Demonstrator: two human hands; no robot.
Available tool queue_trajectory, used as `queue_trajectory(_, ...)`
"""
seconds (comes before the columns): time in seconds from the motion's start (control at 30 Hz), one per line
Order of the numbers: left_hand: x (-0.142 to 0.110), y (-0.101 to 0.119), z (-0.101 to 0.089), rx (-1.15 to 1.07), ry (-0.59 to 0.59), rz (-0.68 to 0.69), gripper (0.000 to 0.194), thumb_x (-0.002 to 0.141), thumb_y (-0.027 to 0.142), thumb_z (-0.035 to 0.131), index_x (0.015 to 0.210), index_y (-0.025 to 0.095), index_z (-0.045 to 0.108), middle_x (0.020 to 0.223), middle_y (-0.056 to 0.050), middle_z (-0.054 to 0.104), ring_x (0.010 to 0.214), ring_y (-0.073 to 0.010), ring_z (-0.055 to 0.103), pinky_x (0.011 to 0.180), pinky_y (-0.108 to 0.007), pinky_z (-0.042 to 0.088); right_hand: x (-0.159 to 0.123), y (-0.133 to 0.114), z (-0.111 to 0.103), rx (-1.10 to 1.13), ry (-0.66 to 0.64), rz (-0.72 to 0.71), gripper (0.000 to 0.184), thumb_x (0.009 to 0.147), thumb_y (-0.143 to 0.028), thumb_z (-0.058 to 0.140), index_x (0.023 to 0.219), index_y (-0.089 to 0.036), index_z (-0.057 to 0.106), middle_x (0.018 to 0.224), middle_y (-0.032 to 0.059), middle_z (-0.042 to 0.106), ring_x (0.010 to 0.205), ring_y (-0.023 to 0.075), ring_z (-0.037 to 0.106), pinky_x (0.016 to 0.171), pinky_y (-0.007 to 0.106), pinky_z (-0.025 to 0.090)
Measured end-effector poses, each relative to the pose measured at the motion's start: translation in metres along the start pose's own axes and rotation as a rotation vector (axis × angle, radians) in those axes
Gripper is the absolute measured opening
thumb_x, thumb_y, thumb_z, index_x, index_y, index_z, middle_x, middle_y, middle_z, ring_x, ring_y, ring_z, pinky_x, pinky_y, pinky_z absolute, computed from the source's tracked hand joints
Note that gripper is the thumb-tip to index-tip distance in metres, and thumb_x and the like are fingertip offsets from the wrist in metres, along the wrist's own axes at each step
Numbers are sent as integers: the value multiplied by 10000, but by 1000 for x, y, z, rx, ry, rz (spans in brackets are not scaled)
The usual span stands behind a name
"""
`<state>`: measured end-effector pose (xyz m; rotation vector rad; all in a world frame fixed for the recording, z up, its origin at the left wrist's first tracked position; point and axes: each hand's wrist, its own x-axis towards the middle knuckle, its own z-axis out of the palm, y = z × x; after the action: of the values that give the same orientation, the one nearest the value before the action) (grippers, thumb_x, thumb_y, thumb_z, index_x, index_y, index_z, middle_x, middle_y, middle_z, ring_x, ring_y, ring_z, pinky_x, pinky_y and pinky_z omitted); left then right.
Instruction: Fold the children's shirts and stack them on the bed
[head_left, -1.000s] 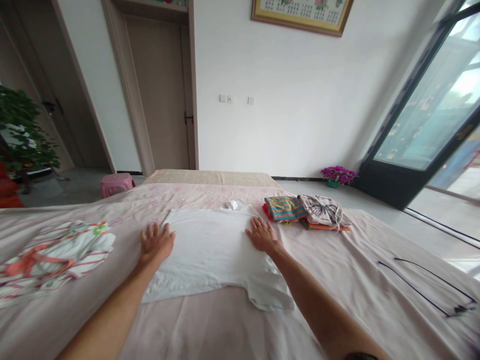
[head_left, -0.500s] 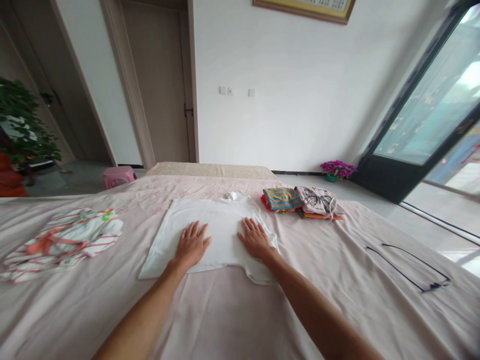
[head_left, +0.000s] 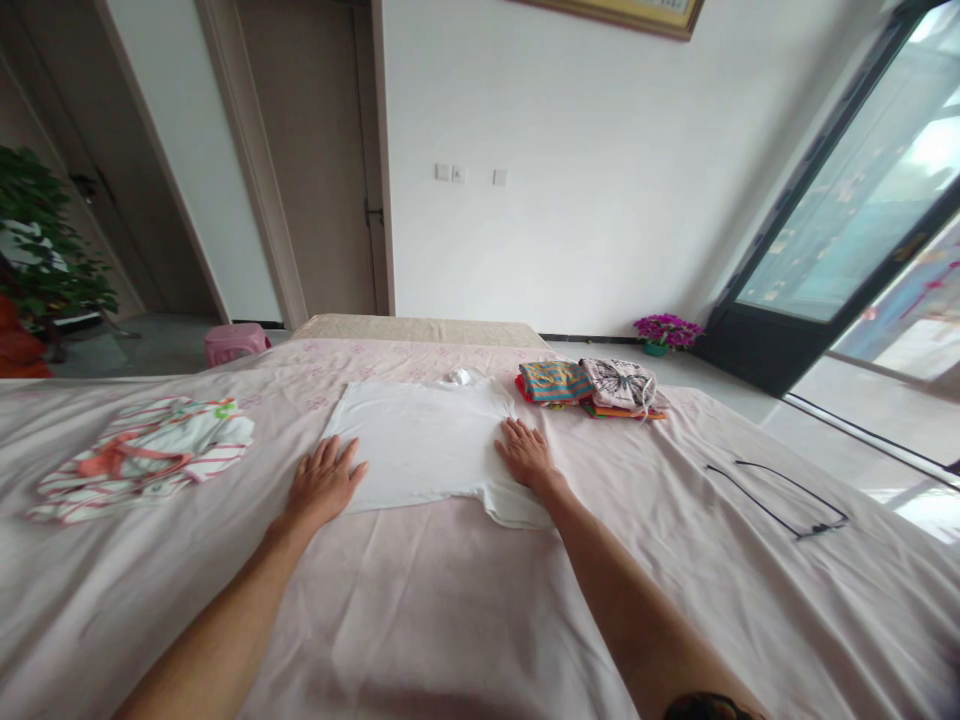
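A white shirt [head_left: 420, 440] lies spread on the pink bedsheet [head_left: 442, 610] in front of me. My left hand [head_left: 324, 480] rests flat over the shirt's left edge, fingers stretched out and holding nothing. On the shirt's right side, my right hand [head_left: 527, 453] lies flat with fingers extended, close to the bunched cloth by the sleeve. A small crumpled bit of white cloth shows at the shirt's far edge.
Two folded piles of clothes, a striped one [head_left: 555, 382] and one with a butterfly print [head_left: 619, 385], lie beyond my right hand. Eyeglasses [head_left: 795, 500] rest at the right. A striped white-and-red garment [head_left: 146, 455] lies at the left. A pink stool [head_left: 236, 342] stands behind.
Both hands have slid outward over the shirt, the left one to its left edge and the right one slightly right. The view has tilted down a little differently.
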<state>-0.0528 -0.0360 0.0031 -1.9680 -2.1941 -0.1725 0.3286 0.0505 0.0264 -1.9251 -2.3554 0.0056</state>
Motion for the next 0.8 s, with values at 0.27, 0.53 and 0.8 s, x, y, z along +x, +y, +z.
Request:
queue_trajectory(0.27, -2, 0, 1, 10, 20, -5, 591, 966, 505, 325, 1484, 237, 417, 1549, -147, 382, 1435, -309, 312, 1115, -497, 261, -2, -1, -6, -6, -46, 17, 627, 1005, -503, 218, 1544, -187, 275, 1620, 51, 219, 1489, 183, 160, 1192, 402, 101)
queue_trajectory(0.53, -5, 1, 1, 3, 22, -19, 584, 967, 486, 336, 1489, 234, 409, 1551, -145, 378, 1436, -312, 312, 1137, -498, 220, 0, 2, 1, -21, -35, 6, 636, 1002, -517, 209, 1543, -191, 281, 1621, 53, 216, 1488, 197, 165, 1193, 410, 96)
queue_trajectory(0.8, -5, 4, -6, -4, -23, -35, 584, 970, 484, 330, 1496, 237, 393, 1568, -135, 357, 1450, -303, 292, 1139, -487, 227, -2, 1, -1, -37, -9, 2, 623, 1004, -487, 227, 1539, -176, 297, 1613, 63, 236, 1485, 219, 187, 1196, 432, 121)
